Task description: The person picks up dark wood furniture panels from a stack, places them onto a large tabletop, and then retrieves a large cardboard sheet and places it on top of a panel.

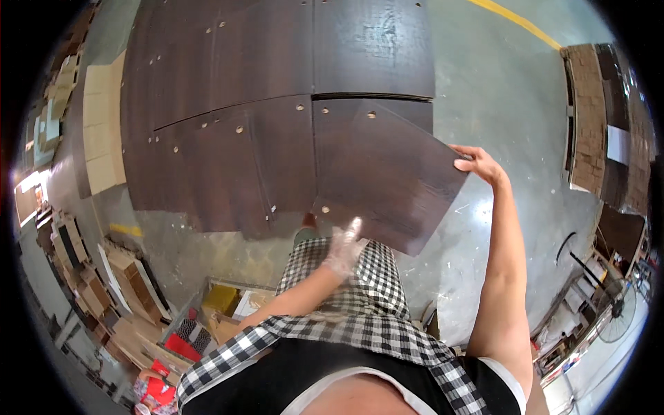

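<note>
A loose dark brown wood-grain board (398,176) lies turned at an angle over other matching panels. My right hand (478,164) is closed on its right corner, with the thumb on top and the fingers along the edge. By the board's near edge is my left hand (344,247), in a thin see-through glove. Its fingers are stretched out and a little blurred; whether they touch the board I cannot tell. Small round fittings or holes dot the board, one near its far end and one at its near left corner.
Several dark brown panels (263,55) lie side by side in front of me. Left of them stands a pale cardboard piece (102,124). A box of mixed items (221,304) sits near my left side. Stacked cardboard (588,117) and a fan (615,311) are at right.
</note>
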Demonstrator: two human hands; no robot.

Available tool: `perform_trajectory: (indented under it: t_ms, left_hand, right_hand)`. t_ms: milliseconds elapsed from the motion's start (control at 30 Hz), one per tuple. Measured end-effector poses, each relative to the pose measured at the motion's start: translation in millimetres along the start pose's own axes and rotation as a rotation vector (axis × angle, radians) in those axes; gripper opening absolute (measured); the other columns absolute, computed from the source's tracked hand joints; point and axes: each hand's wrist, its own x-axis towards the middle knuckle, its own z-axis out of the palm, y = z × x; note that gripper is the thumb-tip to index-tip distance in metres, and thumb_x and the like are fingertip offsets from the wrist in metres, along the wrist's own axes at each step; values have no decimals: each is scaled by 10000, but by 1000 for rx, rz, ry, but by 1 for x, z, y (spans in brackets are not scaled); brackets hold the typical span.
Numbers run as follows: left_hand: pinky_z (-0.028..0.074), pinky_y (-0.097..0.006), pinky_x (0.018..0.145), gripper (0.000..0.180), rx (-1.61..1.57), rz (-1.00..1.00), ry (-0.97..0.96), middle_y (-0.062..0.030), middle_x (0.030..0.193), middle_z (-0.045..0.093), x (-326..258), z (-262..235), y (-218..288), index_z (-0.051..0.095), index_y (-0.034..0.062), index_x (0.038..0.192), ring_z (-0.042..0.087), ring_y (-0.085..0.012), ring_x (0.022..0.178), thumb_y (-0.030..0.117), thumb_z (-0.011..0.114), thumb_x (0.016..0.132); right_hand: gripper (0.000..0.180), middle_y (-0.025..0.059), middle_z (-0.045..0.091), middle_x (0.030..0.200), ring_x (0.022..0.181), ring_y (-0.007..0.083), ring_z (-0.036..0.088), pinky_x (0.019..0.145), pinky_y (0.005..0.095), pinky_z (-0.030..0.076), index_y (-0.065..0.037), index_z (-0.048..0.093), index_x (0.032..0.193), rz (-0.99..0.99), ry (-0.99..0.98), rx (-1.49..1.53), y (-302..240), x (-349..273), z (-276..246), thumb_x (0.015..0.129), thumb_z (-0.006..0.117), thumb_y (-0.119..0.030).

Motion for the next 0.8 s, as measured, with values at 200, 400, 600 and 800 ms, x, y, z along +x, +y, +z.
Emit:
perform_trajectory:
  t_ms: [200, 400, 600, 800]
  left_hand:
    - [300, -385, 1089, 529, -6, -123, -180, -121, 1357, 422, -6, -3, 22, 378, 47, 1326, 394, -283, 1246, 333, 538, 910]
    - [319, -472, 1066, 682, -404, -239, -59, -121, 1350, 406, -7, -13, 3, 356, 64, 1332, 403, -305, 1221, 291, 710, 795]
    - [333, -419, 1062, 592, -383, -197, -142, -115, 1351, 404, -14, -2, 13, 348, 53, 1334, 400, -272, 1226, 289, 628, 869]
    - [238, -422, 1122, 633, -452, -236, -188, -117, 1380, 394, -21, 9, 21, 369, 42, 1339, 342, -281, 1284, 283, 665, 833]
  right_hand:
    - [795, 137, 535, 1264, 1196, 270, 469, 994, 393, 379, -86, 479, 1330, -61, -18, -144, -31, 29, 1, 655, 789, -368]
    - [895, 124, 419, 1364, 1194, 327, 451, 962, 433, 408, -118, 396, 1380, -283, 218, -177, -57, 60, 26, 648, 767, -476]
    - [312, 86, 544, 1172, 1082, 269, 548, 902, 363, 445, -103, 604, 1146, -315, 415, -332, -48, 83, 24, 873, 502, -214]
    - [322, 101, 595, 1092, 1055, 291, 546, 903, 362, 432, -79, 630, 1038, -427, 379, -496, -52, 98, 6, 810, 415, -3]
